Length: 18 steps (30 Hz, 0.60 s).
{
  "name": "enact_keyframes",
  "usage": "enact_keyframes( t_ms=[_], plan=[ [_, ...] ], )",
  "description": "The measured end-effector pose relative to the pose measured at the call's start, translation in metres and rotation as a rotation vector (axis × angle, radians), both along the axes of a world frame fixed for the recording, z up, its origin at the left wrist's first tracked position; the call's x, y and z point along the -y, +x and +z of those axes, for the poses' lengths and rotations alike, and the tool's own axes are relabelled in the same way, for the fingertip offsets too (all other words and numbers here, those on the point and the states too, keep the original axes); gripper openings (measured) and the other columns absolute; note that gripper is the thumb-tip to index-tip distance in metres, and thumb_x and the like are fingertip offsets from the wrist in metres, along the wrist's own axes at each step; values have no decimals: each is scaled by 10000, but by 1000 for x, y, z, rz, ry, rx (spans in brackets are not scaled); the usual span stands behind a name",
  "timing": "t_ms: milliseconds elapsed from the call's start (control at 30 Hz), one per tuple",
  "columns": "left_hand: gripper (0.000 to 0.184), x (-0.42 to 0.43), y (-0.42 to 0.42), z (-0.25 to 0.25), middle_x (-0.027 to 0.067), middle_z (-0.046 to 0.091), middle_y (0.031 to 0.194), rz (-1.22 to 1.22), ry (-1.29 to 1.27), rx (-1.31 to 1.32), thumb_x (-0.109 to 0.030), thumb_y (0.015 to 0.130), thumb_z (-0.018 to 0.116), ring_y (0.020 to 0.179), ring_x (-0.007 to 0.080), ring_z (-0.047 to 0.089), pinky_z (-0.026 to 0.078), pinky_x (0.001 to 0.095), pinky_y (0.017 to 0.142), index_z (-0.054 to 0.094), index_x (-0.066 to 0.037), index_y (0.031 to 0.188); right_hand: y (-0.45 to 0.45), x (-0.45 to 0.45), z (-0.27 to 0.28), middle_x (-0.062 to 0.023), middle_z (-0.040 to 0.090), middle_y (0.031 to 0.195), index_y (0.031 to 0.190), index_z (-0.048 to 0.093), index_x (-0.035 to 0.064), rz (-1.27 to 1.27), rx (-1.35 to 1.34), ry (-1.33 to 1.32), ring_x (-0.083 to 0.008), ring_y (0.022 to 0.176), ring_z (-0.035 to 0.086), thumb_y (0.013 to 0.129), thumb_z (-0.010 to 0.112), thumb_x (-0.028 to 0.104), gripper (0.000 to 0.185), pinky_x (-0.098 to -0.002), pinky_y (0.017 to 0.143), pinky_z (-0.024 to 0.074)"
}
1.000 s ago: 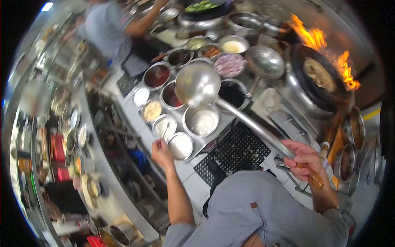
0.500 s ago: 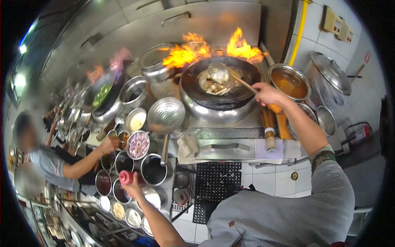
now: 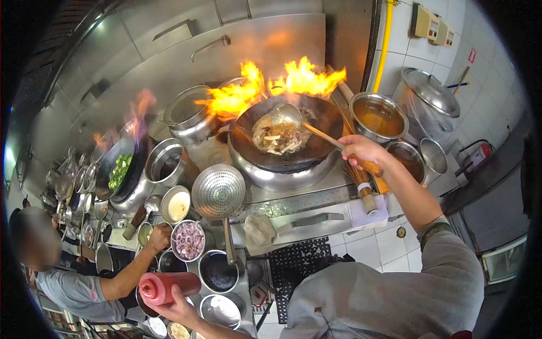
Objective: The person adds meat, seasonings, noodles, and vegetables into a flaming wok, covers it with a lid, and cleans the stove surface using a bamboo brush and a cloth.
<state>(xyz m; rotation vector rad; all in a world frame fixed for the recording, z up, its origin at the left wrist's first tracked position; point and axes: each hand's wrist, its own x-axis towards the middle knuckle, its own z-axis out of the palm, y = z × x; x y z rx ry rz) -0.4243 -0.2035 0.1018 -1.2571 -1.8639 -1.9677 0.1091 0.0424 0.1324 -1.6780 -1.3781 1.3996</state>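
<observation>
My right hand (image 3: pixel 363 151) grips the wooden handle of a ladle (image 3: pixel 323 135), whose metal bowl rests inside a dark wok (image 3: pixel 324 121). Pale strips of food (image 3: pixel 276 146) sit in brown liquid in that wok, and flames (image 3: pixel 240 93) rise behind its far rim. At the lower left, my left hand (image 3: pixel 179 308) is wrapped around a red squeeze bottle (image 3: pixel 174 286), tipped on its side with the cap end to the left. The bottle is above the containers there and hides some of them. Close by stands a bowl of sliced purple onions (image 3: pixel 188 240).
A co-worker's hand (image 3: pixel 160 237) reaches among the containers on the left. A perforated strainer (image 3: pixel 219 191) lies left of the wok. On the right stand a pot of amber liquid (image 3: pixel 378 116) and a lidded pot (image 3: pixel 429 93). Another flaming wok (image 3: pixel 137 166) holds green vegetables.
My left hand has lifted the red bottle towards me and tipped it sideways. The ladle bowl has moved towards the wok's far side. My view has shifted.
</observation>
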Motion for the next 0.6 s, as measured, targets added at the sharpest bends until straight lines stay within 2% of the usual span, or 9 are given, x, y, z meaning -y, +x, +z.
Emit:
enact_keyframes(
  t_ms=[33, 167, 267, 300, 333, 433, 500, 567, 600],
  plan=[
    [755, -12, 2, 1, 169, 517, 1372, -175, 156, 87, -258, 850, 782, 1167, 263, 559, 451, 387, 1019, 391, -3, 1443, 0, 2, 3, -102, 648, 846, 1390, 447, -20, -29, -95, -33, -155, 539, 576, 809, 584, 37, 599, -339, 529, 483],
    [701, -87, 35, 46, 142, 552, 1301, -556, -240, 64, -148, 848, 726, 1099, 234, 584, 491, 367, 955, 388, -17, 1448, -23, -1, -6, -88, 630, 808, 1297, 487, -28, -2, 310, 166, -144, 525, 565, 802, 609, 31, 514, -314, 478, 455],
    [638, -155, 83, 71, 131, 645, 1171, -788, -572, -16, -174, 798, 762, 1026, 242, 640, 504, 349, 916, 502, -29, 1363, -11, -8, -21, -113, 632, 809, 1217, 515, -31, -87, -323, -56, -160, 549, 593, 826, 592, 58, 409, -317, 489, 476],
    [646, -177, 97, 73, 150, 675, 1127, -813, -624, -90, -217, 764, 800, 1019, 262, 662, 496, 351, 931, 541, -23, 1323, -4, -11, -25, -119, 633, 810, 1208, 518, -30, -117, -572, -145, -165, 555, 600, 832, 588, 66, 395, -319, 492, 482],
    [663, -200, 110, 73, 181, 674, 1130, -812, -679, -216, -273, 756, 801, 1025, 308, 664, 501, 369, 920, 545, -24, 1315, 8, -15, -28, -110, 619, 809, 1267, 498, -18, -40, -592, -172, -172, 555, 596, 850, 575, 83, 436, -328, 508, 498],
    [681, -260, 146, 68, 234, 668, 1143, -754, -839, -590, -419, 739, 787, 1053, 410, 644, 514, 430, 898, 575, -40, 1263, -10, 28, 12, -96, 605, 805, 1332, 464, -5, 106, 237, 147, -166, 541, 574, 855, 567, 74, 495, -330, 519, 496],
    [619, -290, 177, 63, 212, 686, 1110, -578, -889, -776, -440, 741, 783, 1047, 394, 655, 526, 455, 889, 607, -53, 1191, 18, 22, -56, -84, 588, 835, 1387, 420, 5, 159, 336, 600, -144, 528, 542, 863, 554, 65, 544, -311, 517, 464],
    [575, -310, 211, 71, 187, 699, 1079, -506, -989, -860, -432, 745, 783, 1023, 364, 675, 543, 448, 873, 619, -66, 1157, 10, 51, 6, -70, 576, 822, 1398, 408, 22, 56, -53, 135, -117, 510, 516, 870, 553, 56, 549, -266, 478, 411],
    [554, -319, 225, 74, 174, 705, 1063, -472, -1036, -899, -429, 747, 783, 1011, 349, 686, 551, 444, 865, 625, -72, 1140, 22, 51, 2, -63, 564, 835, 1409, 393, 41, 29, -275, 82, -106, 508, 505, 863, 583, 45, 578, -268, 449, 395]
  ],
)
